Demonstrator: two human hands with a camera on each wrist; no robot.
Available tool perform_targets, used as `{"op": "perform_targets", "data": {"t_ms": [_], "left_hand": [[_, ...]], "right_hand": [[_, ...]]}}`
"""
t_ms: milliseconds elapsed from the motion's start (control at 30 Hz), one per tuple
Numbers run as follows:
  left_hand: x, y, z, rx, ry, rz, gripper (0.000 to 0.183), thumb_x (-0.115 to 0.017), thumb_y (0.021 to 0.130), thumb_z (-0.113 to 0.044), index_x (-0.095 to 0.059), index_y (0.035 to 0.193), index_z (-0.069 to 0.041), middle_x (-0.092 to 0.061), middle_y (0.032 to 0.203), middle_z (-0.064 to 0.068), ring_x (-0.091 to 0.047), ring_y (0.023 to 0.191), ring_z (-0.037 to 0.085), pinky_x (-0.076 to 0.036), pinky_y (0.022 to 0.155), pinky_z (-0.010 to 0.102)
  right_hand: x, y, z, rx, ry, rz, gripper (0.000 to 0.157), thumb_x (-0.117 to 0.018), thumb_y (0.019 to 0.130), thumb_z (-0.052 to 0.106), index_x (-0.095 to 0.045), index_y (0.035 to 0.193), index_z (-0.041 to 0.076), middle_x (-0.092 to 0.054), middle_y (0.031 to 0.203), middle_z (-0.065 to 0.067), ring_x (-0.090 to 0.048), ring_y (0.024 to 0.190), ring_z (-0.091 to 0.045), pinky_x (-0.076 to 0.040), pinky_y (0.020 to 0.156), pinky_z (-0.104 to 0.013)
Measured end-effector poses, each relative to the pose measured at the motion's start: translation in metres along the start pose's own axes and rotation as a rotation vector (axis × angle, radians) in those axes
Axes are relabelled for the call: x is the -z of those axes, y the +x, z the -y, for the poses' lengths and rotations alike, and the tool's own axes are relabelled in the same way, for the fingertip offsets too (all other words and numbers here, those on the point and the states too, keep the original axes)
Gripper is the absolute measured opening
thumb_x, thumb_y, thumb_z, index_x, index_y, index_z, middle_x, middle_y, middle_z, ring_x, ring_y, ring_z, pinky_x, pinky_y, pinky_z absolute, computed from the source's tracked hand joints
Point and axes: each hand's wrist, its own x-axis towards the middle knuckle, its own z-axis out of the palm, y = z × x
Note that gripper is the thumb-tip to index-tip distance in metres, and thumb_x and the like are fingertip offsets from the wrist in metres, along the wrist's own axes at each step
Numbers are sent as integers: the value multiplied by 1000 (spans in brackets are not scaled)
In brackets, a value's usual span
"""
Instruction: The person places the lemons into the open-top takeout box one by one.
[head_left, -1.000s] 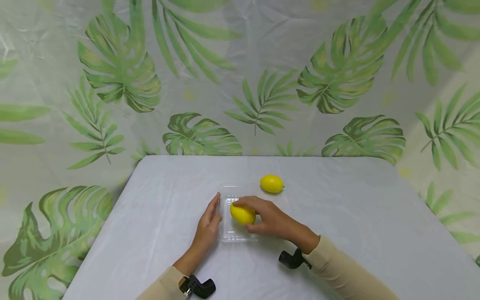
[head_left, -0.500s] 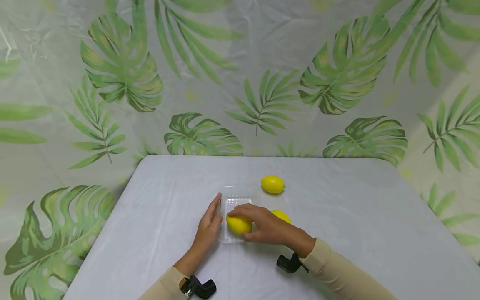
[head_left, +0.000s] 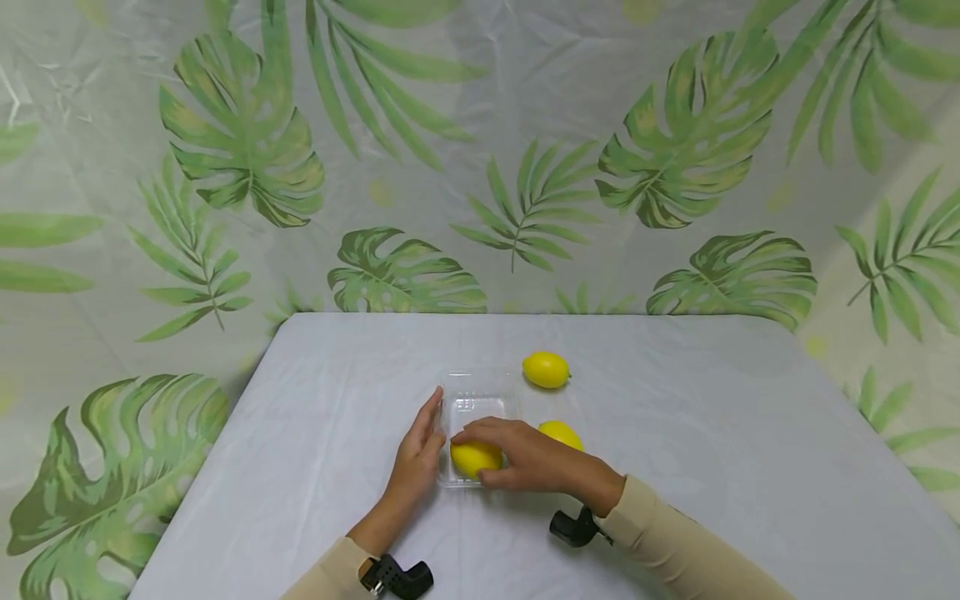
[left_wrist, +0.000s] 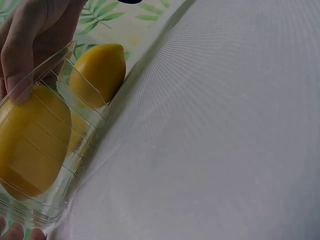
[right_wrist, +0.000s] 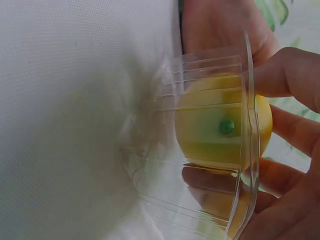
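A clear plastic container point(head_left: 480, 385) stands on the table in the head view. My left hand point(head_left: 418, 448) lies along its left side, fingers extended against the wall. Near the front of the container my right hand point(head_left: 528, 454) holds a yellow lemon point(head_left: 475, 461) between thumb and fingers. Through the clear wall, the right wrist view shows that lemon's point(right_wrist: 210, 120) green-tipped end. A second lemon point(head_left: 561, 435) is right of the container, partly hidden behind the right hand. Farther back, a third lemon point(head_left: 546, 369) lies on the cloth.
A white cloth covers the table point(head_left: 360, 367). Behind it hangs a leaf-patterned sheet point(head_left: 525, 108). Black wrist cameras, such as the right one point(head_left: 573, 527), sit below each wrist.
My right hand has moved the lemon toward the front of the container and lower. The lemon right of the container, hidden a second ago, now shows past the hand. The left hand stays put.
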Motion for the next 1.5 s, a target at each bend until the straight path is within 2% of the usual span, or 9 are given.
{"op": "perform_targets", "data": {"t_ms": [233,400,600,833,1000,1100,1167,1367,1500], "left_hand": [[1,-1,3,-38,-7,3,59,-39,95,4,-31,151,-11,-29,156,2,-25,144,19,-20,114,30],[0,-1,2,-34,2,5,59,-39,95,4,-31,151,-10,-29,156,2,-25,143,18,-21,113,25],[0,-1,3,-33,9,-3,59,-39,95,4,-32,151,-11,-30,156,2,-25,143,18,-21,114,31],[0,-1,3,-17,6,-4,58,-39,95,4,-32,151,-12,-29,156,1,-25,143,18,-21,114,31],[1,-3,-11,1,0,7,58,-39,96,5,-30,151,-8,-28,157,5,-24,144,21,-21,114,33],[2,-6,-23,-13,-6,19,57,-39,95,7,-29,150,-1,-26,157,13,-23,144,27,-21,113,38],[2,-7,-26,-23,-12,22,57,-39,94,8,-29,149,0,-26,156,15,-23,144,29,-20,113,39],[1,-3,-2,-46,33,6,59,-40,95,6,-31,151,-10,-29,156,3,-25,144,18,-21,113,24],[1,-3,3,-63,52,3,60,-41,94,4,-31,151,-13,-29,156,-2,-25,143,15,-21,111,20]], "right_hand": [[-1,0,2,7,-7,33,42,-61,89,11,-59,131,15,-55,136,-2,-49,126,-15,-39,108,-36],[-2,0,3,13,-19,42,40,-58,90,9,-60,130,14,-54,138,-8,-48,129,-19,-39,109,-38],[-2,0,3,10,-20,53,40,-58,91,9,-59,131,14,-52,140,-11,-46,130,-20,-38,109,-39],[-2,0,5,-16,-21,61,39,-58,92,11,-58,131,13,-51,141,-10,-44,132,-20,-37,110,-39],[-1,0,6,-26,-33,56,39,-59,92,12,-58,130,13,-51,141,-11,-45,132,-20,-37,110,-39],[-1,-1,7,-23,-39,53,39,-59,92,12,-58,130,13,-51,141,-11,-45,132,-21,-37,110,-40],[-1,-1,7,-16,-41,53,39,-59,92,12,-58,130,12,-51,141,-11,-45,132,-21,-37,110,-40],[0,-3,9,13,-54,42,38,-59,91,12,-59,129,12,-51,140,-12,-46,131,-22,-38,109,-40],[-1,-3,9,33,-61,35,37,-60,91,12,-60,127,12,-52,140,-12,-46,131,-22,-38,109,-39]]}}
